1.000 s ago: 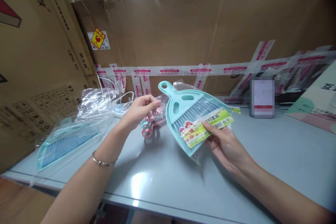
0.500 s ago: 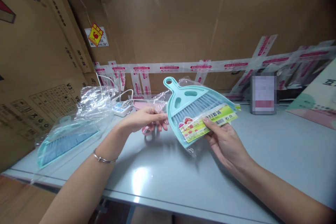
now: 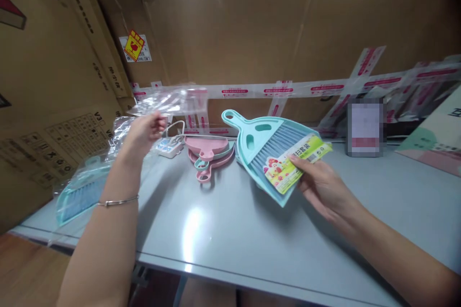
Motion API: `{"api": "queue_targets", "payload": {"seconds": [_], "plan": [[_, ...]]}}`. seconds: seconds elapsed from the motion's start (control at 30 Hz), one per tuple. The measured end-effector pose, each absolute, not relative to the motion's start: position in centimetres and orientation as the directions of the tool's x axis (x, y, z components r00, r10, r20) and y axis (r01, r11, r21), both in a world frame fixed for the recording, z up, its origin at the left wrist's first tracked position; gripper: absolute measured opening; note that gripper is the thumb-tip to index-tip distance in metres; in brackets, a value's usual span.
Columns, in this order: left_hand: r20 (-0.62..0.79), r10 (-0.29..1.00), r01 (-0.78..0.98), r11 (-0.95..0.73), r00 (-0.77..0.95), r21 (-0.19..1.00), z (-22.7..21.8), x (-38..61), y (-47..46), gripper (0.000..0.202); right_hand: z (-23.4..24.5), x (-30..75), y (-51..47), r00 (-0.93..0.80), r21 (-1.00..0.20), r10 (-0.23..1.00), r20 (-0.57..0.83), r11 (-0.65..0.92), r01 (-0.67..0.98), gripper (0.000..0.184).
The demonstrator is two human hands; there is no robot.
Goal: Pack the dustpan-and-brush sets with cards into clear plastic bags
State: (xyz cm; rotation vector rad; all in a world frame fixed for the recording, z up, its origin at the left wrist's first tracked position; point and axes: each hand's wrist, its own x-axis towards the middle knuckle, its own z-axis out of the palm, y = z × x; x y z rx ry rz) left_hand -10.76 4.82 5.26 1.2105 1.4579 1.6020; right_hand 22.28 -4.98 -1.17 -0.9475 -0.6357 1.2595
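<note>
My right hand (image 3: 320, 184) grips a turquoise dustpan (image 3: 254, 139) by its wide edge, thumb on the front and fingers behind. A grey-blue bristled brush (image 3: 279, 146) sits in the pan, with a yellow-green printed card (image 3: 288, 165) across it under my thumb. At the left, my left hand (image 3: 147, 129) is raised with its fingers closed on a clear plastic bag (image 3: 176, 100), which trails to the right. Between the hands, pink and turquoise dustpans (image 3: 207, 146) lie stacked on the table with their handles toward me.
Another turquoise dustpan with brush (image 3: 81, 196), in clear plastic, lies at the table's left beside crumpled wrap. A white power strip (image 3: 169, 146) with cables sits behind. A phone-like device (image 3: 365, 127) stands at the right back. Large cardboard boxes (image 3: 230, 24) wall the back and left.
My left hand has pulled the plastic bag off the dustpan and carried it up and left. The dustpan has shifted slightly right in my right hand, and the stacked dustpans are now uncovered.
</note>
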Motion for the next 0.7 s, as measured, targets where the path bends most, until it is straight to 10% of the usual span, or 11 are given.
{"api": "queue_targets", "payload": {"seconds": [0.17,0.37,0.53,0.7], "plan": [[0.191,0.789,0.269,-0.033,-0.584,0.962,4.6,-17.6,3.6,0.044,-0.8,23.6,-4.0,0.306,-0.864,0.946,-0.108,0.062,-0.499,0.017],[0.261,0.859,0.629,0.087,-0.440,0.773,6.0,-12.5,1.7,0.055,-1.6,23.7,-3.1,0.261,-0.841,0.955,-0.142,0.023,-0.540,0.026],[0.047,0.925,0.223,-0.139,0.377,0.965,3.8,-2.7,0.9,0.040,-1.9,22.8,-3.8,0.023,-0.843,0.989,-0.143,-0.110,-0.527,0.033],[0.129,0.885,-0.130,-0.078,0.448,0.988,1.4,-0.2,0.3,0.043,-1.4,22.7,-4.0,-0.139,-0.868,0.966,-0.219,-0.258,-0.425,0.023]]}}
